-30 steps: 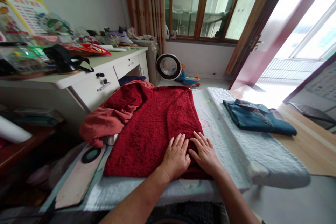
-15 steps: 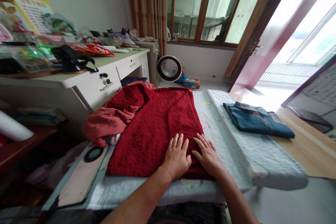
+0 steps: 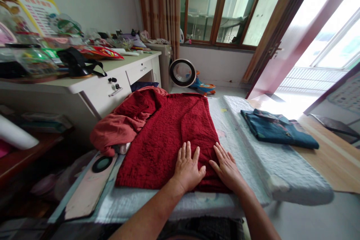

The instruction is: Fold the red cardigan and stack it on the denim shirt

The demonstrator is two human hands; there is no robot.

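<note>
A dark red textured garment (image 3: 157, 142) lies spread on a pale blue padded cloth (image 3: 140, 206), its right side folded over towards the middle. My left hand (image 3: 188, 167) rests flat on the folded part, fingers spread. Beside it, my right hand (image 3: 226, 165) lies open along the garment's right edge. Neither hand grips anything. A lighter red cloth (image 3: 118, 131) is bunched against the garment's upper left side. Part of the garment is hidden under my hands.
A folded dark blue denim garment (image 3: 278, 129) lies on the right, partly over the wooden table (image 3: 334, 157). At the left front is a flat pale board (image 3: 87, 195) with a dark ring. A cluttered white desk (image 3: 118, 67) stands left, before a washing machine with its round door (image 3: 182, 73) open.
My left hand has shifted slightly on the garment, its fingers spreading a little more. My right hand has moved slightly right. The garment keeps its shape.
</note>
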